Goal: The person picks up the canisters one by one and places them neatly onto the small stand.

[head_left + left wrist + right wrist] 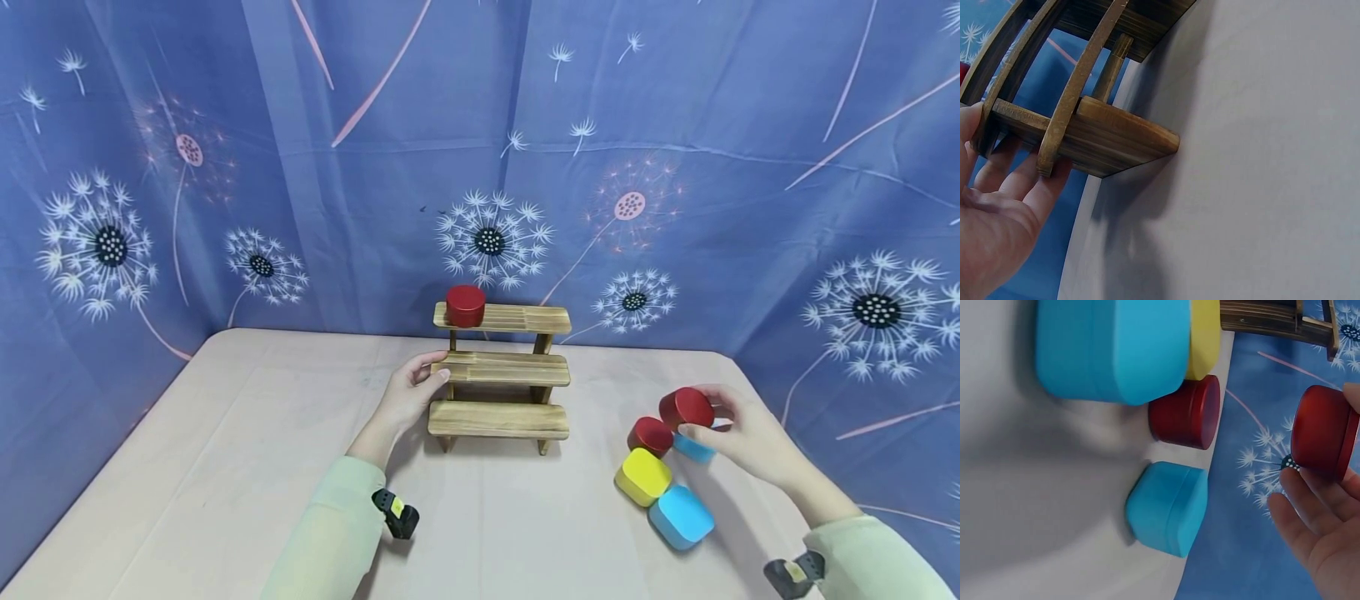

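While the left hand [408,393] grips a three-tiered wooden stand [506,368] by its middle shelf, I note, head view: right hand [742,429] holds a round red container [686,410], tilted, raised near a blue box [693,451]. Left wrist view: thumb and fingers bent about brown, dark-grained wood. Right wrist view: red container satiny, lidded, between thumb and partly curled fingers, off the tabletop [1054,556].

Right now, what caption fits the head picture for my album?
Right fingers hold a round red container; left fingers grip the wooden stand.
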{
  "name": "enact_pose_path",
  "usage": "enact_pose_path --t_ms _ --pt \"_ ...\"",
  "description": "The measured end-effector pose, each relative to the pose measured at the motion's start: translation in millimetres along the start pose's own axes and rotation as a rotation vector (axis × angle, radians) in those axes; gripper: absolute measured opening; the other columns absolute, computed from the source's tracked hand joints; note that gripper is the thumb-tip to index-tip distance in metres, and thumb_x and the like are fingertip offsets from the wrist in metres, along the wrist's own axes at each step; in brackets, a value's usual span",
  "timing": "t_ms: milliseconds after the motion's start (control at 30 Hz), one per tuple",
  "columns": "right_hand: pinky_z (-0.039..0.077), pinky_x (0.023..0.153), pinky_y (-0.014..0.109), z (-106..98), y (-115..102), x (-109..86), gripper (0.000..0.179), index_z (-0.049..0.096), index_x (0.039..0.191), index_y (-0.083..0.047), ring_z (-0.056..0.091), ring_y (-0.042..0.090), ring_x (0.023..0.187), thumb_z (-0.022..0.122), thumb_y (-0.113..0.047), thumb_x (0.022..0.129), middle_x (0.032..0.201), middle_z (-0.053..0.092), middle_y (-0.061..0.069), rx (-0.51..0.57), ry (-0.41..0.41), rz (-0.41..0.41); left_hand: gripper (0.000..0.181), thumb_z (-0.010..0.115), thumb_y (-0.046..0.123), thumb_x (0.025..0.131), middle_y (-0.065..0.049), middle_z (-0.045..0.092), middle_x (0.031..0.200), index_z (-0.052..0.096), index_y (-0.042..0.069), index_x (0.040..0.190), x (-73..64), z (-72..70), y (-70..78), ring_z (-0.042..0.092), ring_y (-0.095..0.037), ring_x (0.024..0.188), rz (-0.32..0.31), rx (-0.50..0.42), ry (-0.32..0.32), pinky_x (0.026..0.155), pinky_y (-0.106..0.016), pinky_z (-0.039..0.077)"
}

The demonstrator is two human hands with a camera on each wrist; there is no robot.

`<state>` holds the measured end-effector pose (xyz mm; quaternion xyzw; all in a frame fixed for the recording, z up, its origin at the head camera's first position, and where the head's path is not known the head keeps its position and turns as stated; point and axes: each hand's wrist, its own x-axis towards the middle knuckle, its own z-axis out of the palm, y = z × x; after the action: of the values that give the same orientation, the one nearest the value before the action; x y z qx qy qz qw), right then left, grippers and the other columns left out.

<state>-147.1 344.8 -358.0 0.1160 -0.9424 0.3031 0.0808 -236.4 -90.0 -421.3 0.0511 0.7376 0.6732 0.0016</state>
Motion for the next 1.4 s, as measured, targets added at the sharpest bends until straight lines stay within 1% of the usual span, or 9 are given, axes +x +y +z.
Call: enact_pose_path --t_ms 333,600,733,933,1000,1067,1200,1267,1400 --pt "0.051 0.071 0.013 -3 -8 9.1 0.047 0.053 0.119 0.001 0.05 -0.016 0.086 0.073 -0.018 0.081 0.106 0.062 0.013 0.006 0.014 0.001 0.039 0.061 0.011 0.091 -0.021 0.061 0.124 0.055 0.005 0.129 0.0 0.2 -0.9 0.055 -0.021 0.114 0.011 -0.001 0.005 0.107 -0.04 0.038" --pt "0.051 0.069 0.013 -1 -13 17.6 0.048 0.052 0.121 -0.004 0.054 -0.012 0.084 0.074 -0.014 0.08 0.116 0.048 0.007 0.027 0.046 -0.059 0.04 0.061 0.012 0.091 -0.022 0.057 0.129 0.055 0.004 0.13 -1.2 0.1 -0.9 0.05 -0.029 0.124 0.006 0.001 0.005 0.11 -0.044 0.034" --pt "0.05 0.069 0.012 -3 -17 21.5 0.051 0.05 0.125 -0.006 0.055 -0.012 0.083 0.073 -0.016 0.081 0.115 0.052 0.008 0.028 0.049 -0.054 0.039 0.061 0.013 0.091 -0.02 0.06 0.124 0.056 0.006 0.129 -1.1 0.6 -1.1 0.055 -0.026 0.114 -0.016 0.014 0.016 0.104 -0.042 0.041" --pt "0.049 0.07 0.017 -7 -22 29.2 0.054 0.049 0.128 -0.004 0.052 -0.014 0.083 0.07 -0.028 0.084 0.113 0.058 0.011 -0.013 0.03 0.028 0.039 0.061 0.012 0.091 -0.02 0.062 0.121 0.056 0.006 0.128 -0.3 0.3 -1.0 0.057 -0.016 0.106 -0.013 0.017 0.019 0.098 -0.033 0.044" --pt "0.049 0.069 0.019 -6 -23 32.4 0.054 0.049 0.128 -0.003 0.053 -0.012 0.082 0.069 -0.028 0.085 0.112 0.059 0.012 -0.007 0.028 0.031 0.038 0.062 0.011 0.09 -0.019 0.065 0.117 0.056 0.005 0.128 -0.2 0.1 -0.6 0.058 -0.011 0.098 -0.009 0.01 0.019 0.091 -0.027 0.046" --pt "0.05 0.068 0.02 -4 -23 35.7 0.053 0.05 0.128 -0.002 0.055 -0.009 0.081 0.069 -0.027 0.086 0.11 0.06 0.012 0.007 0.029 0.017 0.038 0.062 0.01 0.09 -0.014 0.068 0.107 0.057 0.005 0.127 -0.2 0.1 -0.2 0.056 -0.009 0.087 -0.009 -0.004 0.017 0.078 -0.022 0.045" --pt "0.051 0.066 0.021 -1 -23 41.4 0.053 0.05 0.129 -0.003 0.06 -0.003 0.078 0.069 -0.027 0.086 0.108 0.063 0.011 0.012 0.033 -0.006 0.037 0.062 0.009 0.09 -0.005 0.064 0.09 0.057 0.004 0.127 -0.1 0.0 -0.3 0.048 -0.008 0.07 -0.016 -0.036 0.007 0.057 -0.02 0.037" --pt "0.052 0.066 0.022 1 -24 43.2 0.054 0.051 0.13 -0.006 0.062 0.002 0.079 0.069 -0.032 0.086 0.107 0.064 0.009 -0.008 0.035 0.004 0.038 0.062 0.01 0.09 -0.006 0.064 0.092 0.057 0.004 0.127 0.2 0.3 -0.2 0.049 -0.006 0.071 -0.015 -0.032 0.004 0.058 -0.018 0.038" --pt "0.05 0.064 0.025 4 -26 45.5 0.057 0.051 0.131 -0.01 0.063 0.014 0.081 0.067 -0.04 0.086 0.104 0.066 0.007 -0.05 0.049 0.025 0.039 0.062 0.011 0.091 -0.016 0.066 0.108 0.056 0.005 0.128 0.1 0.2 -0.6 0.053 -0.003 0.079 -0.013 -0.011 0.005 0.067 -0.018 0.043"
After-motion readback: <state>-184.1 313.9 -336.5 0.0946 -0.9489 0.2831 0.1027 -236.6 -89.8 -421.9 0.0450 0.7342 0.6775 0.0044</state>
